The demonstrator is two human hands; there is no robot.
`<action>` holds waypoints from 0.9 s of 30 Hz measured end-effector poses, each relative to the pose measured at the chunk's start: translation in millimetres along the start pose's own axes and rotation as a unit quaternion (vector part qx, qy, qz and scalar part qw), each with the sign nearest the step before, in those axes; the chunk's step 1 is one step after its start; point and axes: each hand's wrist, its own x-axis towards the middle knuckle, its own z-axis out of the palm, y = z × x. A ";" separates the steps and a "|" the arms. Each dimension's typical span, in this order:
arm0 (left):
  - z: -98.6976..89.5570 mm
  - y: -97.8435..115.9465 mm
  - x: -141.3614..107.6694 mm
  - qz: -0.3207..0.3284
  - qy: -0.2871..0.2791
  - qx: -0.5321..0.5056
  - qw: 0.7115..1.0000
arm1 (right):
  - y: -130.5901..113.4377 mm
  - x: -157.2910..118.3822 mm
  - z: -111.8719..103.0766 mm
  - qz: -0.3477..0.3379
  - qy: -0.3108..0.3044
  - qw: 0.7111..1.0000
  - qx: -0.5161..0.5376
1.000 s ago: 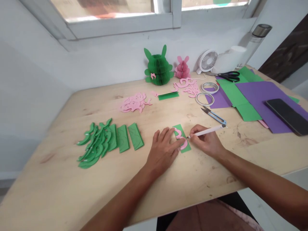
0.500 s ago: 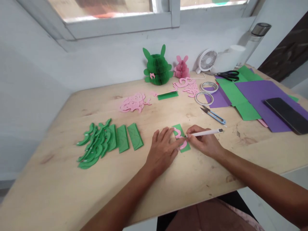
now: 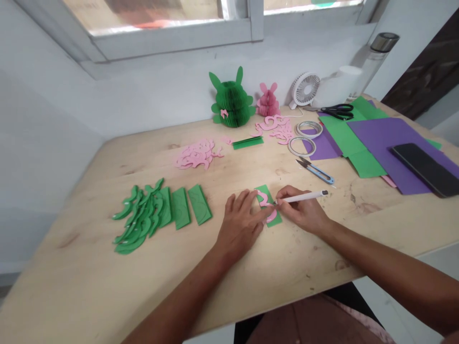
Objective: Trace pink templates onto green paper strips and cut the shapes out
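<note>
One pen (image 3: 304, 196) pinched in right grip (image 3: 304, 211), left grip (image 3: 241, 222) spread flat on one pink cutout (image 3: 272, 215), two tape rolls (image 3: 302, 155)

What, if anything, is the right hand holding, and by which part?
The right hand holds a slim white pen by its lower end, close to the tip.

A wooden table (image 3: 154, 272) stands beneath a window (image 3: 168, 41).

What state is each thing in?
Left hand: pressing on pink cutout
Pink cutout: flat on green strip
Green strip: lying flat
Right hand: gripping white pen
White pen: tip at cutout's edge
Blue snips: lying, blades apart
Black scissors: lying down
Phone: lying flat, screen dark
Fan: upright, spin unclear
Bottle: upright, capped
Green figure: standing, unfolded
</note>
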 end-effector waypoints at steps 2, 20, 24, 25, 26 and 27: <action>-0.7 0.3 0.4 0.000 -0.001 0.000 1.000 | -0.1 0.2 -0.7 0.007 0.010 1.000 0.008; 1.2 -0.4 0.0 0.009 0.016 0.001 1.000 | 2.2 1.6 -0.6 0.033 0.012 0.999 0.001; 1.7 -0.5 -0.2 0.007 0.014 0.001 1.000 | 2.4 1.4 -0.3 0.031 0.012 0.999 0.000; 1.6 -0.5 -0.1 0.006 0.012 0.002 1.000 | 2.4 1.3 -0.2 0.031 0.012 0.999 -0.002; 1.6 -0.4 -0.1 0.005 0.011 0.002 1.000 | 2.3 1.3 -0.1 0.031 0.011 0.999 -0.004; 1.5 -0.4 0.0 0.004 0.009 0.002 1.000 | 2.2 1.3 0.0 0.031 0.012 0.999 -0.006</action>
